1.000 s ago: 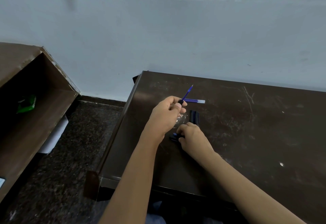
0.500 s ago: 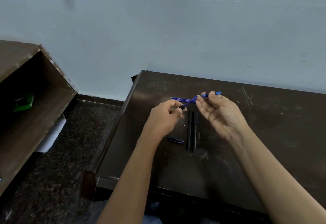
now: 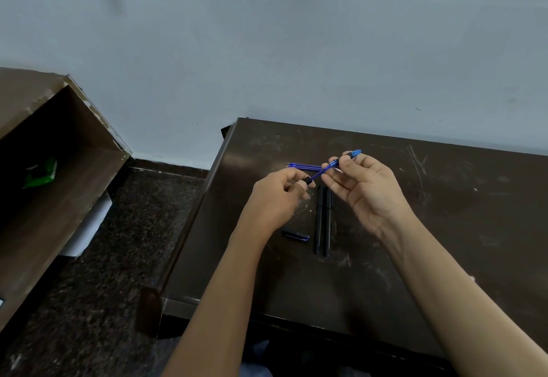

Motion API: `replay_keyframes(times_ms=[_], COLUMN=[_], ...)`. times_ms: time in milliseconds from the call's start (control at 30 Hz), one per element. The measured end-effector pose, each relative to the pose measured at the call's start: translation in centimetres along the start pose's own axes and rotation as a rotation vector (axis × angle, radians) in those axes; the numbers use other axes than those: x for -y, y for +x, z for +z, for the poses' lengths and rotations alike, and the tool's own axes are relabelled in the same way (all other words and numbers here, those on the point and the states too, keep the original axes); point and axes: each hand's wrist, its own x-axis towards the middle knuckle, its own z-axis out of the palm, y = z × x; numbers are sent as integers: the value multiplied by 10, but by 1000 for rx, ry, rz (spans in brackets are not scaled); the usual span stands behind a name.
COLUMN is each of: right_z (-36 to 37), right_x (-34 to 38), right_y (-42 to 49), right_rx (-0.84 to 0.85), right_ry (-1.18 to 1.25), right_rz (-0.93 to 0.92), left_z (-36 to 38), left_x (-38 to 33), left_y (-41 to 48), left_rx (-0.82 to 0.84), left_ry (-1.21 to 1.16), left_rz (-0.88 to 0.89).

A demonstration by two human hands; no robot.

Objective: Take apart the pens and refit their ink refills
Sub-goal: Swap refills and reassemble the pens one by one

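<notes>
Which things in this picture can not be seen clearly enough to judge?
Head view only:
- Blue refill: its lower end is hidden inside the left hand.
- Blue piece: the right hand covers its join with the refill.
- Spare refills: too thin to count.
- Green item on the shelf: dark and blurred.
</notes>
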Motion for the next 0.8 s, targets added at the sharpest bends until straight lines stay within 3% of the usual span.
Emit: replay_keyframes(times_ms=[800], right_z=[6], right_x=[-8], right_y=[-4], right_rx=[63], right_ry=[-135], right_rz=[6], left_z=[4], left_x=[1], left_y=[1], left_rx=[-20], left_ry=[-40], left_rz=[4])
